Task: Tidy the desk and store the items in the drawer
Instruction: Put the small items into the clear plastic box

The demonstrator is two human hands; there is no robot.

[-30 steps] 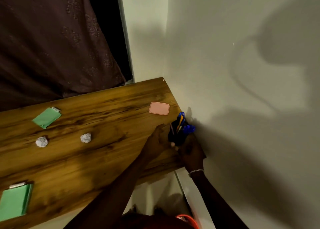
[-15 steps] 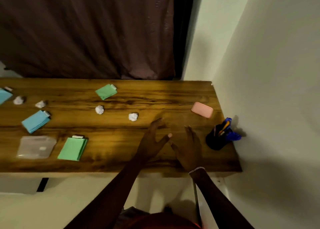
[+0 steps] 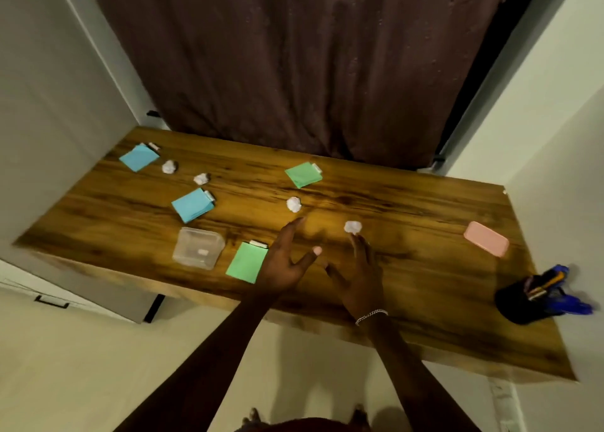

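Bench (image 3: 408, 209) of grained wood lies under both hands, strewn with loose items. None is stored yet, so the tidying looks barely begun. Far left of the left grip (image 3: 287, 263), below the bench edge, a white drawer front (image 3: 52, 296) with a dark handle appears closed. Just left of that grip sits a clear tub (image 3: 197, 248). Well right of the right grip (image 3: 359, 278) stands a dark pen cup (image 3: 519, 305).

A near green pad (image 3: 246, 261) lies partly under the left grip. A far green pad (image 3: 303, 175), near blue pad (image 3: 192, 204) and far blue pad (image 3: 139, 157) lie beyond it. A pink case (image 3: 486, 242) sits right of the right grip.

Both grips are wide, fingers spread, holding nothing. The right grip's fingertips (image 3: 356, 240) reach the nearest paper ball (image 3: 353, 226); I cannot tell whether they touch it. A second ball (image 3: 293, 204) lies just ahead of the left forefinger, with a third ball (image 3: 201, 179) and fourth ball (image 3: 169, 166) far left.

Gathering the balls seems the step in hand. Next, each grip should close round its nearest ball.
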